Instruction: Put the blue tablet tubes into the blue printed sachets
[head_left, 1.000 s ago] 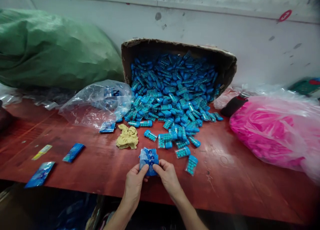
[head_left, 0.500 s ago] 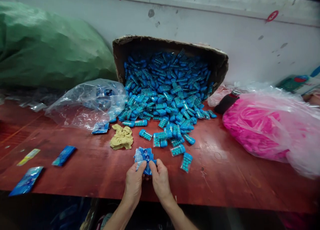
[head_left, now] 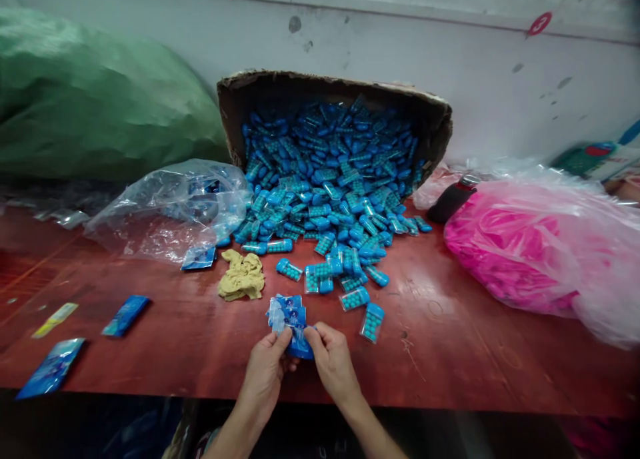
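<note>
Near the table's front edge, my left hand [head_left: 267, 366] is closed on small blue printed packets [head_left: 299, 342], thumb on top and fingers curled beneath. My right hand [head_left: 334, 360] pinches the right edge of the front packet between thumb and finger. More blue and pale packets [head_left: 286, 309] fan out just beyond my fingertips. Close by on the right lies a clear tube with a blue cap and turquoise balls [head_left: 372, 322]. A crumpled yellow cloth-like piece [head_left: 241, 275] sits to the upper left of my hands.
A cardboard box [head_left: 445, 116] on its side spills many blue-capped tubes [head_left: 320, 199]. Left are a clear plastic bag [head_left: 150, 209], a green sack [head_left: 100, 99] and flat blue packets [head_left: 53, 367]. A bag of pink items [head_left: 515, 246] and a black bottle [head_left: 453, 199] stand right.
My right hand has shifted slightly right, away from my left, pulling at the packet's edge. More of the front packet shows between the hands. The view has moved slightly.
</note>
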Motion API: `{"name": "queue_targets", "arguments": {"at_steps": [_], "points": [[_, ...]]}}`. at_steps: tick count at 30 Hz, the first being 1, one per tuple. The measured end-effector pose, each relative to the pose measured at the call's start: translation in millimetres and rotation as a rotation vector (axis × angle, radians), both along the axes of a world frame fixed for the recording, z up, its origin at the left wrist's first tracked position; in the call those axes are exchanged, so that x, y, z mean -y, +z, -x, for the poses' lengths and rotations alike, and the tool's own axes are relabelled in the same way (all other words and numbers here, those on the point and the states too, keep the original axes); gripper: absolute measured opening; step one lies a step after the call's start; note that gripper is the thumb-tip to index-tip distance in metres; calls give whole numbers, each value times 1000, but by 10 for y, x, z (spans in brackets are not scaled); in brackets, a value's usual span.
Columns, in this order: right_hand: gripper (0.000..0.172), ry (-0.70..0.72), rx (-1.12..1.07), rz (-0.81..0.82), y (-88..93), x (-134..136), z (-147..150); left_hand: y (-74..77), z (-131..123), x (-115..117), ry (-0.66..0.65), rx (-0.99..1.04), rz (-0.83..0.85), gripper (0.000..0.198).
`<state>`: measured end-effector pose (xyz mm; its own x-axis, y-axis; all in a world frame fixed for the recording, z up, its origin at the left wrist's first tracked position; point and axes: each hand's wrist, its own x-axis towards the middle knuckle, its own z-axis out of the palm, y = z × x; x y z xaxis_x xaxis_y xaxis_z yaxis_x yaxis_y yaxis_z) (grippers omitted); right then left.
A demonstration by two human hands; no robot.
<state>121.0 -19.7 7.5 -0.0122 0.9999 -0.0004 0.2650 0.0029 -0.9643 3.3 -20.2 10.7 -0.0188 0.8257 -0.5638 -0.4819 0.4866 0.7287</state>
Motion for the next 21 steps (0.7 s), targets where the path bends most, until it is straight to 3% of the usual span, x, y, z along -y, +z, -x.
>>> {"name": "queue_targets", "arguments": {"at_steps": [2,4,6,8,10,14,18,21], "points": [[20,-3,241,-168,20,6,-232,-10,34,-7,-22,46,21,31],[25,-79,535,-294,10,-9,-525,-33,78,-13,-42,96,46,29],[32,-98,837,-273,-26,-32,-792,-59,118,-14,-50,137,70,28],[34,-30,987,-242,-66,-56,-951,-76,144,-9,-45,159,103,25],[32,30,1029,-228,-91,-80,-985,-74,152,-3,-23,167,153,24],[28,13,967,-194,-77,-111,-930,-18,157,11,13,146,254,24],[38,97,1015,-210,-18,-73,-1059,23,188,24,6,110,254,22],[34,136,1085,-206,10,-36,-1153,16,191,25,-11,94,248,23]]}}
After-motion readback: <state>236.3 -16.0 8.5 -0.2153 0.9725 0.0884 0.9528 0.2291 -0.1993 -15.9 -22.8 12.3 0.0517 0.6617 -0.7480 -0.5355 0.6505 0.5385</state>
